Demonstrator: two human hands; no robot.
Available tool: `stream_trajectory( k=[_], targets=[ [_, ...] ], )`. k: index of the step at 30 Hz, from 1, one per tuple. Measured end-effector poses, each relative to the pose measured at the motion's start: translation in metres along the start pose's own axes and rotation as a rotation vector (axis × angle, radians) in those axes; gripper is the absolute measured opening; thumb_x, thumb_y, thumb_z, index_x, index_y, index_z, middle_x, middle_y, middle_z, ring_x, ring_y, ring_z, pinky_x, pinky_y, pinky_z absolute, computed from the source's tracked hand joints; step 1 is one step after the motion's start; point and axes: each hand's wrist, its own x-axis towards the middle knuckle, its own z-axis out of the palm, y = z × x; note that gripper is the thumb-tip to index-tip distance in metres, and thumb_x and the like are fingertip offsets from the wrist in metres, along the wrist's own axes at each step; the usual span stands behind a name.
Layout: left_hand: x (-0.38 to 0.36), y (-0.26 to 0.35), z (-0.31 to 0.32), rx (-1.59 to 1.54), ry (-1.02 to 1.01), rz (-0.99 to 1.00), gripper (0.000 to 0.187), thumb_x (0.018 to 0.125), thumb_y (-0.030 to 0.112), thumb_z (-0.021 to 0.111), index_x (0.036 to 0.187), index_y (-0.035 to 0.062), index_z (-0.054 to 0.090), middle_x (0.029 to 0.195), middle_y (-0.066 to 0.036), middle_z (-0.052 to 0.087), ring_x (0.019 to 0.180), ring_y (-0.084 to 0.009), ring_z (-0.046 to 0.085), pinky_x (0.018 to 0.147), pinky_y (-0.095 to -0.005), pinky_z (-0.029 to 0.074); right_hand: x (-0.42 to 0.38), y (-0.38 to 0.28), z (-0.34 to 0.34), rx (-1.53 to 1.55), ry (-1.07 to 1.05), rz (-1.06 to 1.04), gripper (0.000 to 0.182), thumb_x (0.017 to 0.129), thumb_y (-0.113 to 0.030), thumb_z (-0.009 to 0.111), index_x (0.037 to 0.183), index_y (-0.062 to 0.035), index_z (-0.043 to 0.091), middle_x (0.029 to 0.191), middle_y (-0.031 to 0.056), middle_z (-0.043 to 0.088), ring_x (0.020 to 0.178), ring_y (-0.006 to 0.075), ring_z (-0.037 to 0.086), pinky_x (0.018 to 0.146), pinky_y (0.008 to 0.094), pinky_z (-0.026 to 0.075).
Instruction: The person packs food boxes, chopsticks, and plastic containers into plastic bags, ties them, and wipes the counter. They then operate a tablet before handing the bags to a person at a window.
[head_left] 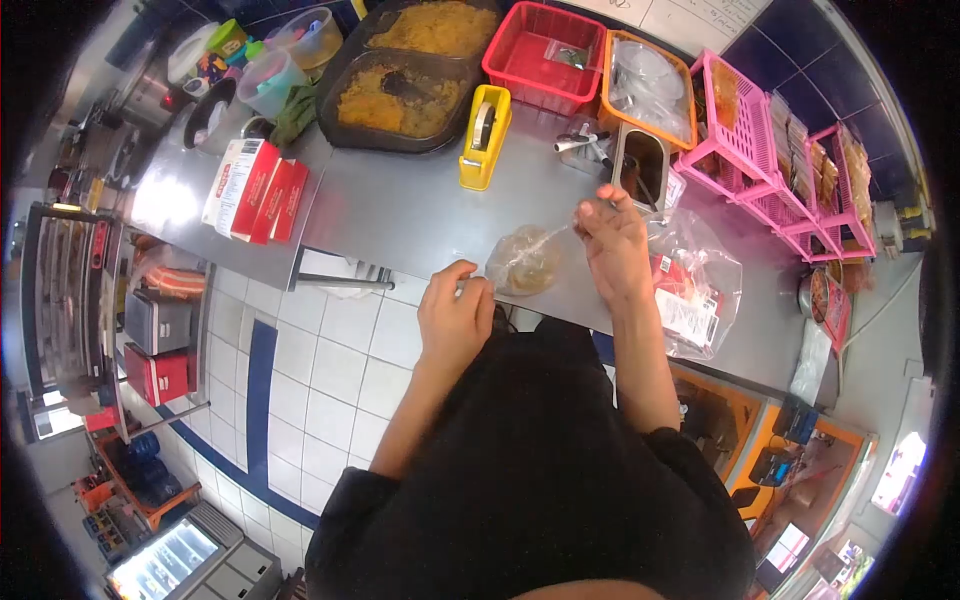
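A small clear plastic bag (pixel 524 262) with pale yellowish contents sits at the front edge of the metal table, its twisted neck stretching up to the right. My right hand (pixel 612 245) is at the end of that neck, thumb and fingers bent together on the thin plastic. To the left of the bag is my left hand (pixel 456 312), its fingers curled in; whatever they hold, if anything, is hidden. Beyond the bag stands a yellow tape dispenser (pixel 484 150) with a roll in it.
A larger clear bag with red and white packets (pixel 690 300) lies right of my right forearm. Black trays of orange-yellow food (pixel 395 110), a red basket (pixel 545 65), an orange basket (pixel 690 95) and pink racks (pixel 760 180) line the back. Red-and-white boxes (pixel 255 190) stand left.
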Motion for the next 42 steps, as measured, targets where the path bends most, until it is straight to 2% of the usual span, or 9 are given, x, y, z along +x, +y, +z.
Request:
stream_trajectory(
  k=[3,6,8,12,15,17,20,24,42],
  targets=[
    [-0.001,-0.001,0.000,-0.163,0.030,-0.102,0.010,0.085,0.008,0.069,0.091,0.0028,0.063,0.099,-0.012,0.065,0.077,-0.0271,0.066,0.063,-0.0341,0.053,-0.012,0.001,-0.004,0.169,-0.016,0.186,0.033,0.091,-0.001,0.065,0.116,-0.0076,0.045,0.088,0.0068,0.062,0.069,0.0092,0.056,0.063,0.0219,0.044],
    [0.012,0.009,0.001,-0.279,0.075,-0.164,0.011,0.089,0.008,0.066,0.096,0.0006,0.063,0.091,-0.014,0.067,0.066,-0.0253,0.066,0.059,-0.0318,0.053,-0.015,-0.014,0.014,-0.077,-0.027,0.201,0.037,0.092,-0.002,0.065,0.121,-0.0079,0.043,0.088,0.0071,0.062,0.066,0.0076,0.055,0.058,0.0208,0.043],
    [0.015,0.014,0.003,-0.355,0.052,-0.228,0.011,0.092,0.008,0.063,0.099,-0.0009,0.063,0.091,-0.013,0.067,0.067,-0.0215,0.067,0.061,-0.0306,0.054,-0.020,-0.014,0.028,-0.624,-0.156,0.029,0.034,0.093,-0.006,0.063,0.122,-0.0063,0.046,0.087,0.0061,0.061,0.063,0.0059,0.053,0.055,0.0185,0.041],
    [0.022,0.025,0.003,-0.703,0.041,-0.515,0.013,0.094,0.007,0.061,0.103,-0.0027,0.064,0.088,-0.011,0.068,0.072,-0.0159,0.069,0.062,-0.0278,0.054,-0.018,-0.009,0.024,-0.623,-0.326,0.008,0.026,0.093,-0.010,0.064,0.117,-0.0040,0.054,0.086,0.0039,0.060,0.067,0.0055,0.054,0.057,0.0201,0.042],
    [0.024,0.021,0.006,-0.681,0.073,-0.458,0.011,0.096,0.006,0.060,0.101,-0.0027,0.064,0.089,-0.009,0.068,0.074,-0.0137,0.069,0.064,-0.0270,0.055,-0.024,-0.013,0.030,-0.519,-0.376,0.090,0.019,0.090,-0.013,0.068,0.106,-0.0031,0.064,0.081,0.0030,0.058,0.068,0.0071,0.055,0.059,0.0233,0.043],
    [0.023,0.014,0.010,-0.709,0.071,-0.466,0.013,0.095,0.005,0.060,0.106,-0.0027,0.063,0.090,-0.009,0.067,0.076,-0.0138,0.069,0.067,-0.0265,0.055,-0.027,-0.019,0.037,-0.977,-0.531,-0.108,0.018,0.085,-0.014,0.071,0.100,-0.0051,0.069,0.077,0.0047,0.059,0.067,0.0134,0.058,0.061,0.0291,0.046],
    [0.029,0.018,0.008,-0.875,0.101,-0.492,0.024,0.094,0.004,0.061,0.117,-0.0026,0.057,0.093,-0.010,0.067,0.080,-0.0135,0.068,0.072,-0.0254,0.054,-0.024,-0.003,0.036,-1.097,-0.523,-0.290,0.019,0.079,-0.017,0.073,0.096,-0.0074,0.072,0.075,0.0076,0.060,0.067,0.0216,0.060,0.062,0.0329,0.047],
    [0.026,0.021,0.013,-1.155,0.121,-0.634,0.049,0.091,0.002,0.066,0.134,-0.0027,0.043,0.098,-0.011,0.067,0.088,-0.0126,0.066,0.080,-0.0240,0.052,-0.021,-0.004,0.042,-1.078,-0.474,-0.215,0.018,0.077,-0.018,0.075,0.092,-0.0078,0.072,0.075,0.0088,0.062,0.069,0.0259,0.061,0.063,0.0352,0.048],
    [0.033,0.025,0.012,-1.071,0.061,-0.644,0.053,0.090,0.001,0.066,0.136,-0.0016,0.042,0.091,-0.008,0.067,0.087,-0.0123,0.062,0.079,-0.0265,0.050,-0.025,-0.005,0.043,-0.956,-0.422,-0.028,0.016,0.080,-0.015,0.074,0.088,-0.0018,0.067,0.073,0.0050,0.059,0.062,0.0126,0.051,0.059,0.0287,0.043]
  ],
)
